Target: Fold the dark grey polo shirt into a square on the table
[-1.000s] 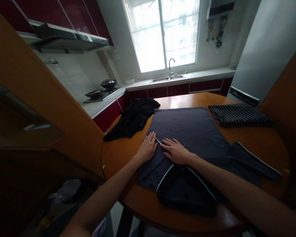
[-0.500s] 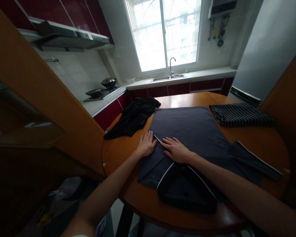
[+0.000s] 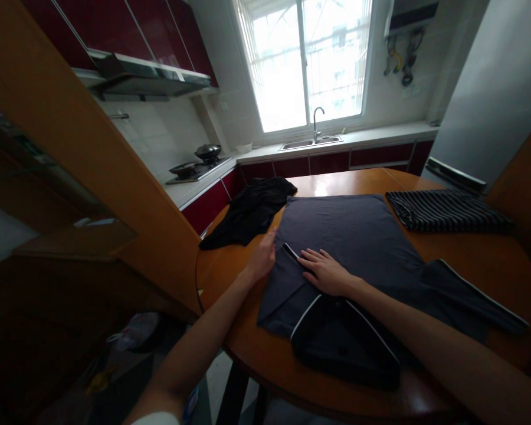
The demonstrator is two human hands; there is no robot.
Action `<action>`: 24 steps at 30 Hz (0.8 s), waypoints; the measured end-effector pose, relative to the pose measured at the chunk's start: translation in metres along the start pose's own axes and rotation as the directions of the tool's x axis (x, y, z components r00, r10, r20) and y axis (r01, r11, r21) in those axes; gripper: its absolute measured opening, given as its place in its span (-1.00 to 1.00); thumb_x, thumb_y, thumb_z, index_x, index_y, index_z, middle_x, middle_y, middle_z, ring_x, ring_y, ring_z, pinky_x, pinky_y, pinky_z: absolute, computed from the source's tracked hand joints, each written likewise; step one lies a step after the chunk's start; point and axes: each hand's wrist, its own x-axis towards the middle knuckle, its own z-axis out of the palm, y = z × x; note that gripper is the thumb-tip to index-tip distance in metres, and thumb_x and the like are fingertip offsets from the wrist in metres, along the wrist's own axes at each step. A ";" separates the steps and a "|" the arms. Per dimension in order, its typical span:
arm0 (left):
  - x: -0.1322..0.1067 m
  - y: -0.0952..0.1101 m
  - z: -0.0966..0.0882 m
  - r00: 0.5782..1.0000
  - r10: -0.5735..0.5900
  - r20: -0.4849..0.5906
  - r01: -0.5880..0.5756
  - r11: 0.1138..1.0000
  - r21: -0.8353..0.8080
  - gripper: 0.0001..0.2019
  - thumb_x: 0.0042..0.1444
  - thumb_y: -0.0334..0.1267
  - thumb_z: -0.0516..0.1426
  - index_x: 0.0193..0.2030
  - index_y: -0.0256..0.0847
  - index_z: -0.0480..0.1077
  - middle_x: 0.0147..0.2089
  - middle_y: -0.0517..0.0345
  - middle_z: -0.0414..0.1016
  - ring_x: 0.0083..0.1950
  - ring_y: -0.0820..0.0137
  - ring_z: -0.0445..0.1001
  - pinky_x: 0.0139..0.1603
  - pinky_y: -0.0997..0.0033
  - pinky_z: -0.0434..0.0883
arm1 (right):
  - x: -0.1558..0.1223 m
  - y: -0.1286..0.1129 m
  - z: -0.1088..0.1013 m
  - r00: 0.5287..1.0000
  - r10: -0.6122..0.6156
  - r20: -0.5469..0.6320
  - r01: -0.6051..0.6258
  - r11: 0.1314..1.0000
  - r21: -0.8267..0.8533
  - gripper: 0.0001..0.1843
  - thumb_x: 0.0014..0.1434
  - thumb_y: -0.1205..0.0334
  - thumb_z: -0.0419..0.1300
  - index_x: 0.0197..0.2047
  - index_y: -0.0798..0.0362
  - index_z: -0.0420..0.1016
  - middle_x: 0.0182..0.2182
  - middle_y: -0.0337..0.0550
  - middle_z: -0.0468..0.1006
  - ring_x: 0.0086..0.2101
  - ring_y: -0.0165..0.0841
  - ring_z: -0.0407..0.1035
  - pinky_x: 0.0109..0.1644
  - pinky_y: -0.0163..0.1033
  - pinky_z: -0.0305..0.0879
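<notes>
A dark grey-blue shirt (image 3: 340,224) lies spread on the wooden table, with its black, white-edged collar part (image 3: 345,348) toward me. One sleeve with a white-trimmed edge reaches out to the right; on the left a white-and-black trim shows on top of the folded-in cloth. My right hand (image 3: 325,271) rests flat on the shirt, fingers outstretched, tips by that trim. At the shirt's left edge, my left hand (image 3: 263,257) is turned on its side with its fingers stretched out and close together. Whether it pinches any cloth cannot be made out.
A crumpled black garment (image 3: 256,206) lies on the table's far left part. At the right is a folded black-and-white striped cloth (image 3: 449,211). The rounded wooden table (image 3: 230,330) has a wooden cabinet on its left. Counter, sink (image 3: 312,143) and stove (image 3: 199,171) stand beyond.
My left hand has moved off the trim to the shirt's left edge and turned from flat onto its side. My right hand stays on the shirt. The camera view has shifted slightly.
</notes>
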 end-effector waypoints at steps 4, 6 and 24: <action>-0.012 0.032 0.011 0.957 0.209 0.202 -0.209 0.978 -0.022 -0.44 0.37 -0.30 -0.17 0.48 -0.39 -0.02 0.50 -0.11 0.02 0.52 0.34 -0.06 0.48 0.19 0.03 | 0.000 -0.001 0.001 1.000 -0.001 0.000 0.001 1.000 -0.016 -0.43 0.39 0.07 -0.04 0.40 0.05 0.22 0.39 0.04 0.15 0.38 -0.11 -0.04 0.42 0.17 -0.15; -0.017 0.037 0.017 0.939 0.203 0.278 -0.217 0.976 0.018 -0.44 0.40 -0.23 -0.16 0.47 -0.41 -0.02 0.51 -0.17 -0.02 0.53 0.29 -0.11 0.48 0.13 0.01 | 0.000 0.000 0.002 1.000 -0.002 -0.004 0.002 1.000 -0.016 -0.42 0.39 0.07 -0.04 0.41 0.06 0.20 0.40 0.03 0.15 0.38 -0.12 -0.04 0.42 0.16 -0.15; -0.114 0.052 -0.036 0.879 0.162 0.448 -0.222 0.972 0.083 -0.39 0.45 -0.01 -0.16 0.54 -0.11 -0.24 0.56 0.05 -0.24 0.55 0.24 -0.30 0.51 0.03 -0.14 | -0.001 -0.001 0.003 1.000 0.009 -0.030 -0.009 1.000 0.015 -0.44 0.37 0.09 -0.02 0.37 0.04 0.27 0.39 0.03 0.17 0.38 -0.13 -0.01 0.42 0.15 -0.14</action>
